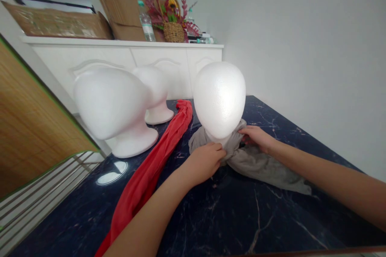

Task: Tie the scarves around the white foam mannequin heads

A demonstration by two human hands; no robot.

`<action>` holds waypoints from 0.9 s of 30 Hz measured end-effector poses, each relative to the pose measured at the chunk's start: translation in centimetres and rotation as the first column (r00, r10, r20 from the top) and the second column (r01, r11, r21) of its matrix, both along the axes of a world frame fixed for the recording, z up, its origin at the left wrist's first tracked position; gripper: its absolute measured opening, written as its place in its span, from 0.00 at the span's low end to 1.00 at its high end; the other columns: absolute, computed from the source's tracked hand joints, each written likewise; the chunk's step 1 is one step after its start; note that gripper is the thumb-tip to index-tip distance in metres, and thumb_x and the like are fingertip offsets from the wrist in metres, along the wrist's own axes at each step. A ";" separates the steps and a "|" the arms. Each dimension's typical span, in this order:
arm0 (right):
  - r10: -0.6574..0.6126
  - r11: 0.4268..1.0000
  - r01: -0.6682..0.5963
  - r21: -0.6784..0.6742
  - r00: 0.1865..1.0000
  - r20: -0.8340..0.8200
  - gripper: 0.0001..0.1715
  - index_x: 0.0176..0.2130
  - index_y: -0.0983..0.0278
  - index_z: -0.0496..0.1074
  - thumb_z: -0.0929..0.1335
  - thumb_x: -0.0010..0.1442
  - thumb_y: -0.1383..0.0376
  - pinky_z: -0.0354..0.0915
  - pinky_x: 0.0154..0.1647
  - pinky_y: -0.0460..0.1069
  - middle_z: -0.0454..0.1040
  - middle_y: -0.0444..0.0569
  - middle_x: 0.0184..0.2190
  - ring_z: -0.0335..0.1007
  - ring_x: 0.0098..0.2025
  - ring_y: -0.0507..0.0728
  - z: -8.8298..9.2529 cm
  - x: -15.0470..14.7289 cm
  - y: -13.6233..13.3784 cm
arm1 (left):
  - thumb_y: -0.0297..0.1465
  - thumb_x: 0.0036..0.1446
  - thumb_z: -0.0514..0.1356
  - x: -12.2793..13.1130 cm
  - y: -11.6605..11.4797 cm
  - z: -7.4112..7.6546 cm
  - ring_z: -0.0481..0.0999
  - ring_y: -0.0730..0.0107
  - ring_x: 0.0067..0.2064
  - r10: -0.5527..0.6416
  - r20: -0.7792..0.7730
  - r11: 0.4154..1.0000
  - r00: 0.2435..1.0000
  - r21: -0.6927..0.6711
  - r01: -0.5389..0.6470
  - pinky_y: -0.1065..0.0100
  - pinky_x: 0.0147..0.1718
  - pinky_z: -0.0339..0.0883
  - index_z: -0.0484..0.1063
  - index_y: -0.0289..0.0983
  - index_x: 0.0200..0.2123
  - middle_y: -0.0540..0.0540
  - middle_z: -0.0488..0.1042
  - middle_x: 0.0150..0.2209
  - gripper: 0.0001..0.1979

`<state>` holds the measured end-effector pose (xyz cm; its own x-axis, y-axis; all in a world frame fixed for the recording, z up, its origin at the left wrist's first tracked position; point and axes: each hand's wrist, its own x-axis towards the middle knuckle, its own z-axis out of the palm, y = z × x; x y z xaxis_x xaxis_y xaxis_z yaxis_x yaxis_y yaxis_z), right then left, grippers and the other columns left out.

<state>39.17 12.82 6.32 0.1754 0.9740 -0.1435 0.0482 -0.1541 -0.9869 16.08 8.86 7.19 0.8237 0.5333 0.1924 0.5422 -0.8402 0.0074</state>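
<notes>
A white foam mannequin head (220,98) stands upright on the dark marbled table. Round its neck lies a grey scarf (265,168), with one end trailing over the table to the right. At the front of the neck, my left hand (208,162) has its fingers closed on the scarf. My right hand (256,136) pinches the scarf at the right side of the neck; its fingertips are partly hidden by the cloth. To the left a long red scarf (150,168) stretches across the table, partly behind my left forearm.
Two more white foam heads, a near one (111,104) and a farther one (155,88), stand at the left. Behind the table, a white cabinet (120,52) carries cardboard boxes (126,8), a plastic bottle (146,22) and a flower basket (174,32). A bare wall rises at the right.
</notes>
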 end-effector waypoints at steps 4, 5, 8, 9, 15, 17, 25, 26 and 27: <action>-0.081 0.994 0.091 0.059 0.983 -0.163 0.09 0.35 0.64 0.68 0.60 0.60 0.72 0.69 0.27 0.46 0.72 0.45 0.23 0.67 0.24 0.52 0.3 -0.5 0.7 | 0.24 0.57 0.58 -1.7 0.5 1.2 0.71 0.65 0.46 -0.063 0.068 0.977 0.996 -0.197 0.076 0.67 0.47 0.65 0.71 0.36 0.33 0.47 0.73 0.40 0.04; -0.095 0.992 0.109 0.062 0.976 -0.195 0.10 0.35 0.63 0.67 0.58 0.61 0.73 0.68 0.27 0.46 0.71 0.45 0.22 0.67 0.23 0.52 0.5 -0.6 1.0 | 0.24 0.57 0.59 -2.0 0.5 1.6 0.71 0.65 0.46 -0.070 0.082 0.970 0.994 -0.228 0.087 0.67 0.49 0.64 0.72 0.36 0.33 0.47 0.73 0.40 0.03; -0.119 0.989 0.137 0.055 0.961 -0.249 0.12 0.33 0.63 0.62 0.55 0.62 0.75 0.65 0.23 0.44 0.66 0.43 0.18 0.62 0.19 0.50 1.1 -1.0 2.0 | 0.24 0.55 0.59 -2.9 0.7 2.6 0.70 0.65 0.47 -0.066 0.104 0.951 0.992 -0.294 0.094 0.67 0.51 0.62 0.74 0.36 0.34 0.47 0.74 0.41 0.05; -0.123 0.989 0.141 0.052 0.960 -0.251 0.13 0.31 0.62 0.61 0.55 0.62 0.75 0.63 0.20 0.43 0.64 0.41 0.17 0.59 0.17 0.50 1.4 -1.1 2.4 | 0.23 0.55 0.59 -3.2 0.7 2.8 0.70 0.65 0.48 -0.062 0.101 0.945 0.993 -0.315 0.091 0.67 0.52 0.62 0.75 0.36 0.35 0.47 0.74 0.42 0.06; -0.145 0.981 0.158 0.110 0.982 -0.123 0.16 0.23 0.61 0.56 0.60 0.62 0.67 0.47 0.12 0.43 0.52 0.37 0.11 0.43 0.12 0.47 3.8 0.6 5.0 | 0.17 0.47 0.54 -5.4 1.0 3.3 0.73 0.65 0.45 0.088 -0.047 0.936 0.995 -0.337 -0.099 0.66 0.50 0.64 0.76 0.36 0.33 0.47 0.78 0.39 0.14; -0.157 0.976 0.165 0.144 0.985 -0.068 0.16 0.22 0.61 0.57 0.61 0.60 0.68 0.45 0.13 0.43 0.53 0.38 0.11 0.43 0.13 0.47 4.8 2.1 5.7 | 0.17 0.47 0.53 -6.1 1.4 3.1 0.74 0.63 0.45 0.192 -0.078 0.947 0.978 -0.245 -0.206 0.64 0.50 0.64 0.77 0.36 0.33 0.45 0.78 0.39 0.16; -0.142 0.902 -0.202 0.382 0.696 0.703 0.08 0.26 0.66 0.66 0.68 0.54 0.75 0.43 0.27 0.40 0.62 0.40 0.22 0.53 0.28 0.46 6.9 9.5 5.4 | 0.17 0.52 0.50 -7.0 2.2 2.5 0.72 0.48 0.46 0.573 -0.153 0.817 0.805 0.184 -0.546 0.53 0.44 0.67 0.79 0.31 0.35 0.35 0.77 0.43 0.18; -0.131 0.904 -0.223 0.365 0.669 0.732 0.06 0.29 0.67 0.68 0.69 0.52 0.75 0.43 0.28 0.41 0.62 0.40 0.22 0.53 0.28 0.47 6.5 9.9 5.2 | 0.18 0.53 0.50 -6.8 2.1 2.4 0.72 0.46 0.49 0.587 -0.111 0.804 0.802 0.196 -0.562 0.51 0.45 0.67 0.79 0.31 0.39 0.35 0.77 0.45 0.19; -0.121 0.907 -0.235 0.349 0.647 0.752 0.08 0.34 0.67 0.71 0.70 0.51 0.75 0.44 0.29 0.41 0.63 0.39 0.21 0.53 0.28 0.48 5.9 10.1 5.0 | 0.19 0.55 0.50 -6.6 2.0 2.3 0.71 0.44 0.51 0.581 -0.055 0.803 0.812 0.198 -0.562 0.49 0.47 0.67 0.79 0.32 0.43 0.35 0.76 0.48 0.19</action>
<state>49.26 17.82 12.22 -0.0114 0.9202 0.3912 0.7828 0.2516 -0.5691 9.45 10.89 9.46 0.4000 0.8821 0.2486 0.9133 -0.3608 -0.1890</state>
